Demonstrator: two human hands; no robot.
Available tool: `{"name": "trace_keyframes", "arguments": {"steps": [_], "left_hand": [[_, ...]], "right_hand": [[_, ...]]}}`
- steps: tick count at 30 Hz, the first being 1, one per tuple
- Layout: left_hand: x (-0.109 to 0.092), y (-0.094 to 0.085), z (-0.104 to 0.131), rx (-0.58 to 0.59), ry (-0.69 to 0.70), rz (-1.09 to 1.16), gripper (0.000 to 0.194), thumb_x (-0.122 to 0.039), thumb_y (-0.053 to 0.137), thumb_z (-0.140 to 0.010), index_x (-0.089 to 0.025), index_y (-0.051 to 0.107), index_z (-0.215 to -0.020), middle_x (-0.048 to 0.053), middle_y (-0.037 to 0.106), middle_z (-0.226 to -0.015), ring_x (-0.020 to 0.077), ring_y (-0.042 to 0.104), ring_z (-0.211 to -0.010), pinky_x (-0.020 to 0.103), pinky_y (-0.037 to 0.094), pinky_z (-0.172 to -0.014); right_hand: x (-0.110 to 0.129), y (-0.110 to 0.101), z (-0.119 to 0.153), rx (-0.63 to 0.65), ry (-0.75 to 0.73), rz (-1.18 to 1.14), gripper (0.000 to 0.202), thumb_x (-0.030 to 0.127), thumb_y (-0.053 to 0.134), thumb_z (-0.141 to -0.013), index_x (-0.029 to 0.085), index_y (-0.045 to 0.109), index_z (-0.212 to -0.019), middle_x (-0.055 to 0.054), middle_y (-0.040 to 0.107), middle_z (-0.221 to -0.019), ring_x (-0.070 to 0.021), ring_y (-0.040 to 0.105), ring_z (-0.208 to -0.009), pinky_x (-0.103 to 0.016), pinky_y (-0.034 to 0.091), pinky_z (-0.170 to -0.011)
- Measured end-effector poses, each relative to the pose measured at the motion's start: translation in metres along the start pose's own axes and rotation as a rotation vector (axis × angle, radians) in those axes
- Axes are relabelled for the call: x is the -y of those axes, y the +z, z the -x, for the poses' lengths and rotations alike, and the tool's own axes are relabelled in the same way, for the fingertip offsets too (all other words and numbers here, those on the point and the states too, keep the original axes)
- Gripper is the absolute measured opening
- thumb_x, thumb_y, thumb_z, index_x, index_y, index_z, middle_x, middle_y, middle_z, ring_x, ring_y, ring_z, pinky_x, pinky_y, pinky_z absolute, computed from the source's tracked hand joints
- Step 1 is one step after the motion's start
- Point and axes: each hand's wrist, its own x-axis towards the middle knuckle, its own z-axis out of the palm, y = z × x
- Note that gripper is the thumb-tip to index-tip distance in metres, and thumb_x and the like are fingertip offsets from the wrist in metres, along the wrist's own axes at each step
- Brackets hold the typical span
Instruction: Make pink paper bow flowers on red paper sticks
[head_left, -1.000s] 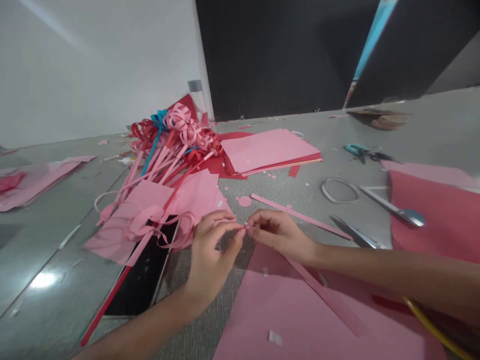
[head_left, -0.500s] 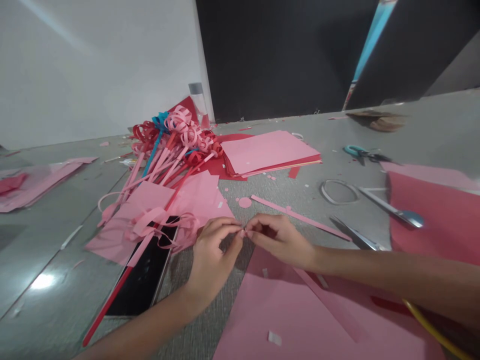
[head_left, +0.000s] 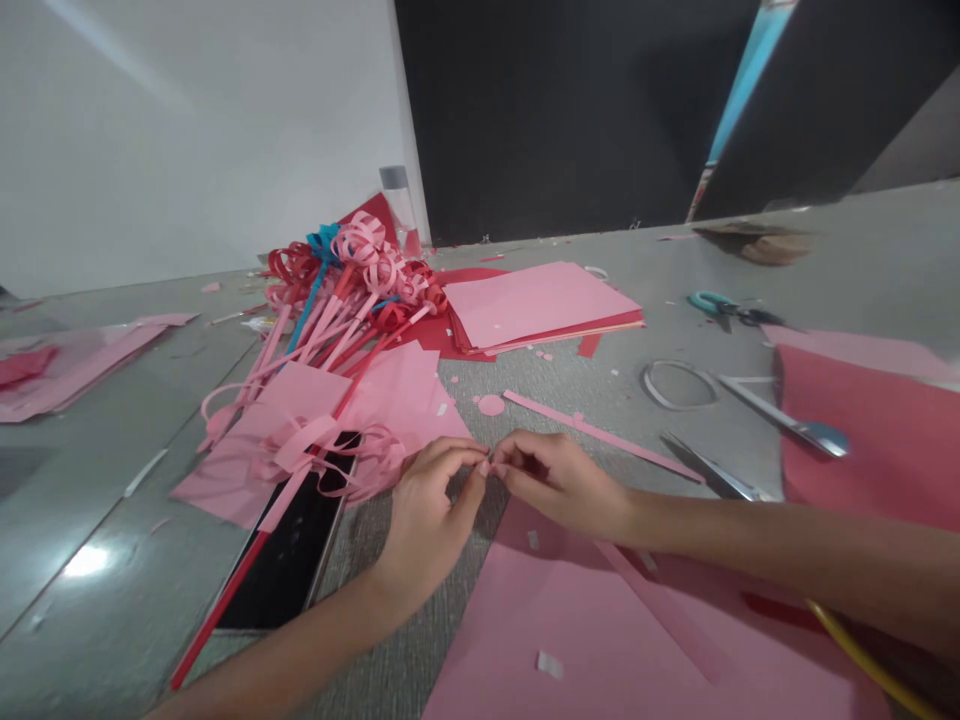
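Observation:
My left hand [head_left: 439, 510] and my right hand [head_left: 559, 480] meet fingertip to fingertip, each in a closed pinch. Whatever lies between the fingertips is too small to make out. Below my right hand spreads a large pink paper sheet [head_left: 525, 630] with small white scraps on it. A thin pink paper strip [head_left: 600, 432] and a small pink paper disc [head_left: 491, 405] lie just beyond my hands. Left of my left hand, a paper flower [head_left: 300, 445] with pink curled loops and a red stem rests across a dark flat device [head_left: 289, 560].
Several curled paper flowers [head_left: 360, 270] are piled at back left, near a clear bottle [head_left: 399, 205]. Stacked pink and red paper [head_left: 540, 305] lies behind my hands. To the right are scissors [head_left: 712, 470], pliers [head_left: 731, 308], a white ring [head_left: 679, 384] and red paper [head_left: 862, 430].
Almost nothing differs. Both hands keep the same pinch at the same spot, and the whole view has shifted only very slightly.

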Motion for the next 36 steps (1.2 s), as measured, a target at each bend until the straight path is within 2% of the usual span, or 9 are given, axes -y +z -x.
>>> {"name": "trace_keyframes", "arguments": {"steps": [10,17,25,31,36], "left_hand": [[0.0011,0.0010,-0.0007,0.007,0.022,0.052,0.013,-0.020,0.052,-0.082,-0.018,0.065,-0.078,0.004,0.067,-0.085,0.0150,0.062,-0.082,0.030,0.050,-0.074],[0.0009,0.0002,-0.0004,0.001,0.046,0.040,0.016,-0.018,0.050,-0.081,-0.019,0.065,-0.077,0.004,0.067,-0.083,0.0154,0.062,-0.080,0.030,0.050,-0.072],[0.0017,0.0010,-0.0004,0.031,0.021,0.031,0.015,-0.016,0.049,-0.081,-0.019,0.063,-0.078,0.004,0.067,-0.085,0.0153,0.062,-0.081,0.031,0.049,-0.073],[-0.0001,0.0016,0.0009,-0.014,0.041,0.002,0.014,-0.020,0.047,-0.083,-0.019,0.059,-0.077,0.003,0.065,-0.083,0.0148,0.060,-0.081,0.029,0.048,-0.072],[-0.0005,0.0018,0.0015,0.003,0.043,0.010,0.015,-0.020,0.046,-0.084,-0.019,0.059,-0.077,0.004,0.065,-0.083,0.0150,0.060,-0.081,0.029,0.048,-0.072]], "right_hand": [[0.0019,-0.0004,-0.0006,-0.007,0.054,-0.048,0.009,0.021,0.047,-0.081,0.018,0.053,-0.074,0.006,0.041,-0.055,-0.0068,0.035,-0.049,-0.021,0.026,-0.048],[-0.0005,-0.0004,-0.0006,0.013,0.033,-0.004,0.009,0.020,0.047,-0.081,0.018,0.053,-0.076,0.006,0.042,-0.055,-0.0067,0.036,-0.050,-0.021,0.027,-0.048],[0.0009,-0.0005,-0.0009,0.020,0.039,-0.032,0.009,0.020,0.047,-0.081,0.018,0.053,-0.074,0.006,0.042,-0.055,-0.0067,0.035,-0.050,-0.020,0.026,-0.048],[0.0020,-0.0011,-0.0016,-0.007,0.073,-0.061,0.007,0.017,0.046,-0.078,0.018,0.050,-0.073,0.006,0.042,-0.055,-0.0071,0.035,-0.050,-0.020,0.027,-0.048],[0.0009,0.0002,-0.0021,-0.013,0.064,-0.056,0.006,0.018,0.047,-0.077,0.018,0.050,-0.072,0.006,0.040,-0.055,-0.0071,0.035,-0.051,-0.020,0.026,-0.048]]}}
